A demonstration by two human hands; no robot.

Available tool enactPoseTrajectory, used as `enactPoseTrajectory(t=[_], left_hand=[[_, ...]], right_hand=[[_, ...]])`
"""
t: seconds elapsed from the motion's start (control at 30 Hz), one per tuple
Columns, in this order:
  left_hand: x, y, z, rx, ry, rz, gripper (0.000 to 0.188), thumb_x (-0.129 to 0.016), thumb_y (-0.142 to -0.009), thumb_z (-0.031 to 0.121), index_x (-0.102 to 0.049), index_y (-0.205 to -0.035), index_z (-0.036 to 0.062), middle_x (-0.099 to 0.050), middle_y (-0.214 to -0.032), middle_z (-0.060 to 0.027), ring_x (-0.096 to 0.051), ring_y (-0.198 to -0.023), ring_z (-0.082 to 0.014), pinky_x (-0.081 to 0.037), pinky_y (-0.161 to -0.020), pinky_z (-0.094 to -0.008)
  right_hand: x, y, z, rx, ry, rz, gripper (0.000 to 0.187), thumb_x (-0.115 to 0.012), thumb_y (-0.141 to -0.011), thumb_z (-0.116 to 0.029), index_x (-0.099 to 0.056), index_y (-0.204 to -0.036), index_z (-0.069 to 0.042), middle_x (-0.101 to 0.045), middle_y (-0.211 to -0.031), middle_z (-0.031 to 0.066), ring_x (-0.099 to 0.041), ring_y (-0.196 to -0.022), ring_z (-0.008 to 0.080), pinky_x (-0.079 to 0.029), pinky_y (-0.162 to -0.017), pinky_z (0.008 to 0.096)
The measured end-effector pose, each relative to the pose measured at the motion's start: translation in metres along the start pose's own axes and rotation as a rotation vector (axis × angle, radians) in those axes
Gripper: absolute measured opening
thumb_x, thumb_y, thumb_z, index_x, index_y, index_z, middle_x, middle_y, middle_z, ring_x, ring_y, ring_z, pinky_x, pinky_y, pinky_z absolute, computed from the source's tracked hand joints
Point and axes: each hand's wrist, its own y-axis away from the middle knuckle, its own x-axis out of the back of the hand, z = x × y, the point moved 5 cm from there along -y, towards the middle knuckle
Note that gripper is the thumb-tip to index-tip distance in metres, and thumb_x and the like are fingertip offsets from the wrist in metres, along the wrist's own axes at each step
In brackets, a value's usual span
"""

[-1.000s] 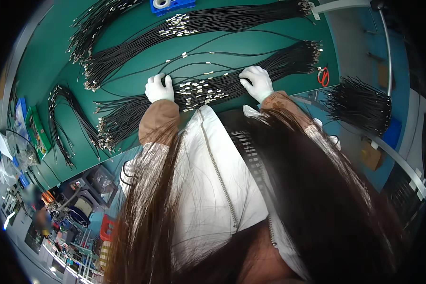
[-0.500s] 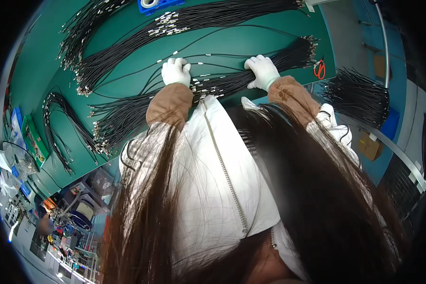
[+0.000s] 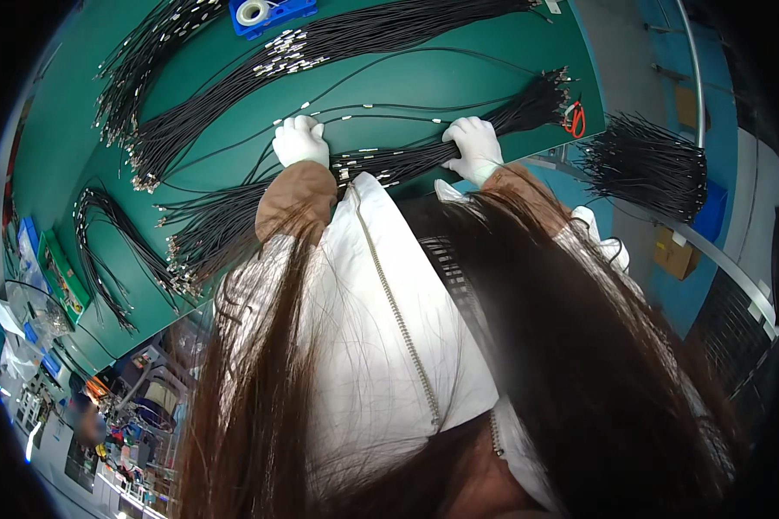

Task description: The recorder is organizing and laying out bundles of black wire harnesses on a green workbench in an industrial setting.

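Observation:
Both my hands wear white gloves and rest at a long bundle of thin black cables [image 3: 407, 161] with white labels, lying across the near side of the green table. My left hand [image 3: 301, 141] is closed, its fingers curled down over a few black cables that run out on both sides of it. What lies under its palm is hidden. To the right, my right hand [image 3: 473, 147] wraps round the bundle, thumb on the near side. Several loose labelled cables arc between the hands, just beyond the bundle. The bundle's right end [image 3: 550, 97] fans out past my right hand.
Red-handled scissors [image 3: 574, 119] lie by the right edge. Another labelled cable bundle [image 3: 363, 39] stretches along the far side, near a blue holder [image 3: 273, 17] with a white roll. A bent bundle [image 3: 117, 216] and green bin [image 3: 63, 275] are left. More cables [image 3: 649, 164] hang right.
The whole view has shifted slightly. My right hand sits a little nearer to me, and a white cable label now shows beside it. My left hand has hardly moved over the table.

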Motion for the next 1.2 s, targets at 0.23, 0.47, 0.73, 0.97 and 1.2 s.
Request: enactPoseTrajectory(t=[0.23, 0.47, 0.73, 0.97, 1.2], left_hand=[[0.002, 0.002, -0.001, 0.022, 0.006, -0.027, 0.015, -0.077, -0.077, 0.024, -0.066, -0.081, 0.0151, -0.065, -0.089, -0.0059, -0.060, -0.085, -0.0312, -0.048, -0.075, -0.0445], [-0.001, -0.001, -0.016, -0.005, 0.167, -0.134, 0.008, -0.074, -0.077, 0.021, -0.068, -0.082, 0.0189, -0.066, -0.089, -0.0012, -0.060, -0.089, -0.0287, -0.048, -0.079, -0.0435], [0.003, -0.001, -0.017, 0.000, 0.095, -0.147, 0.007, -0.074, -0.077, 0.020, -0.069, -0.081, 0.0179, -0.066, -0.087, -0.0018, -0.061, -0.088, -0.0283, -0.050, -0.079, -0.0421], [-0.002, -0.001, -0.019, 0.016, 0.128, -0.190, 0.005, -0.070, -0.077, 0.020, -0.069, -0.082, 0.0208, -0.064, -0.089, -0.0010, -0.059, -0.092, -0.0277, -0.046, -0.082, -0.0430], [0.004, 0.002, -0.014, 0.017, 0.127, -0.198, 0.008, -0.072, -0.079, 0.021, -0.071, -0.087, 0.0181, -0.066, -0.091, -0.0038, -0.060, -0.093, -0.0288, -0.049, -0.086, -0.0418]], right_hand=[[-0.019, -0.042, 0.052, -0.320, -0.303, -0.186, 0.022, -0.071, -0.085, -0.031, -0.071, -0.098, -0.014, -0.066, -0.101, 0.0090, -0.063, -0.099, 0.0298, -0.049, -0.088, 0.0408], [-0.024, -0.057, 0.031, -0.242, -0.104, -0.323, 0.013, -0.075, -0.080, -0.020, -0.069, -0.089, -0.013, -0.065, -0.094, 0.0061, -0.064, -0.092, 0.0275, -0.050, -0.082, 0.0394], [-0.036, -0.074, -0.017, -0.146, -0.317, -0.239, 0.010, -0.071, -0.083, -0.021, -0.069, -0.091, -0.015, -0.064, -0.096, 0.0042, -0.063, -0.098, 0.0270, -0.050, -0.086, 0.0400], [-0.043, -0.094, -0.048, -0.071, -0.314, -0.044, 0.012, -0.073, -0.081, -0.022, -0.067, -0.082, -0.012, -0.063, -0.087, 0.0043, -0.063, -0.090, 0.0270, -0.050, -0.079, 0.0397], [-0.042, -0.112, -0.066, -0.204, -0.333, -0.120, 0.014, -0.074, -0.081, -0.027, -0.070, -0.084, -0.014, -0.065, -0.093, 0.0032, -0.063, -0.098, 0.0253, -0.050, -0.085, 0.0395]])
